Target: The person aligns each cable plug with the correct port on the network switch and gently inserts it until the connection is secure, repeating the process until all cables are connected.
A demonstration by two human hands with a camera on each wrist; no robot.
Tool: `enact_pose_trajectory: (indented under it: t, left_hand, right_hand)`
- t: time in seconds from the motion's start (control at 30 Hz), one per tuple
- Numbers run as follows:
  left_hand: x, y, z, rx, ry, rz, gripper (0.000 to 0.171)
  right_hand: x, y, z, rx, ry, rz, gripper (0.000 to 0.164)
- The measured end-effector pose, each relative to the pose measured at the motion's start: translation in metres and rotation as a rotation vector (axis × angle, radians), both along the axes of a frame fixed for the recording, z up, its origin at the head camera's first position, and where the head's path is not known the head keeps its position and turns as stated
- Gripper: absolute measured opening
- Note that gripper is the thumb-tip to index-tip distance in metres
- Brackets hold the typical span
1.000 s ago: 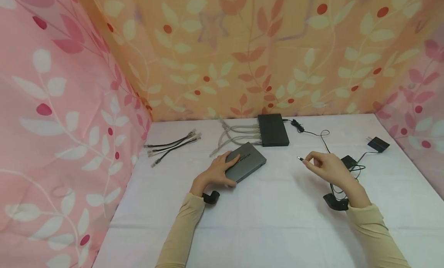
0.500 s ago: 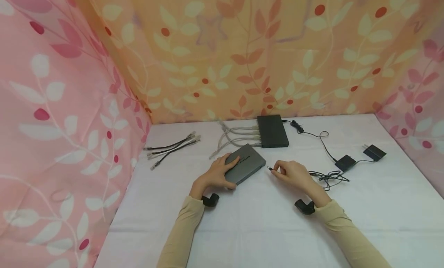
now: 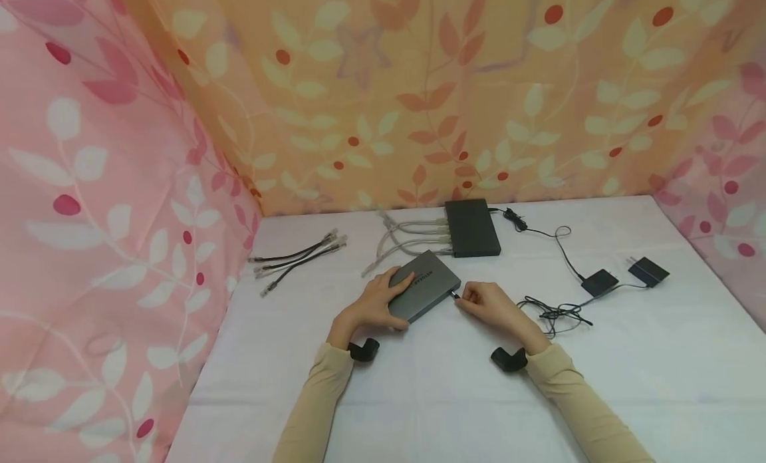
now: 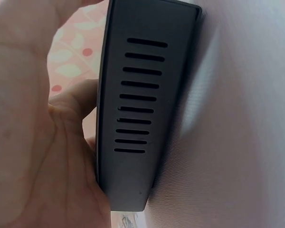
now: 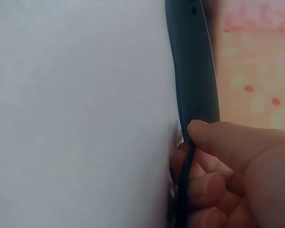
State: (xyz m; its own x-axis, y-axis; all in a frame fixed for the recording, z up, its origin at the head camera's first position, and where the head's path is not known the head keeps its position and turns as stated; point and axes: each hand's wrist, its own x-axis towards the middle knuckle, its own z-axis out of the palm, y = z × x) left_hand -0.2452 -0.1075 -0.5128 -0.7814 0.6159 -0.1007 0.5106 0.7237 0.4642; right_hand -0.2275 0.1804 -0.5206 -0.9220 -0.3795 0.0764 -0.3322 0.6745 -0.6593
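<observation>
A grey network switch [image 3: 426,285] with dark lettering on top lies aslant on the table. My left hand [image 3: 383,298] grips it, fingers over its top and thumb at its near edge. The left wrist view shows its slotted side [image 4: 137,109] close to the palm. At the switch's right edge, my right hand [image 3: 491,308] pinches a power cable's plug [image 3: 455,295] between thumb and finger. The right wrist view has the black cable [image 5: 183,190] running down past the curled fingers. The plug's tip is hidden there, so how far it sits in the switch I cannot tell.
Behind stands a black box [image 3: 473,227] with several grey cables [image 3: 413,230] on its left. Short black network cables [image 3: 299,253] lie at the left. Two black power adapters [image 3: 600,283] and a coiled cord [image 3: 559,313] lie at the right. Patterned cloth [image 3: 419,117] walls surround the table.
My right hand has moved left with the plug, from beside the adapters to the switch's right edge. The coiled cord has shifted left. My left hand keeps its hold on the switch.
</observation>
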Motion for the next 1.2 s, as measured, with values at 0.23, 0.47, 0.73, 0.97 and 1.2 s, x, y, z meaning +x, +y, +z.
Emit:
enact_pose_trajectory:
  t: [0.23, 0.47, 0.73, 0.97, 1.2]
  left_hand:
    - [0.000, 0.000, 0.001, 0.003, 0.008, 0.001, 0.102]
    - [0.001, 0.000, 0.001, 0.000, 0.011, 0.009, 0.102]
    - [0.001, 0.001, 0.002, -0.001, 0.008, 0.011, 0.101]
    - [0.000, -0.001, 0.001, 0.001, 0.024, 0.003, 0.102]
    - [0.001, 0.000, -0.001, 0.003, 0.009, 0.005, 0.102]
  right_hand:
    - [-0.004, 0.005, -0.011, -0.073, -0.001, -0.032, 0.021]
    - [-0.005, 0.009, -0.017, -0.202, -0.063, -0.057, 0.022]
    - [-0.003, 0.005, -0.018, -0.209, -0.048, -0.115, 0.022]
    - [0.000, -0.004, -0.015, -0.195, -0.015, -0.167, 0.020]
    - [0.005, -0.008, -0.017, -0.167, 0.040, -0.212, 0.020]
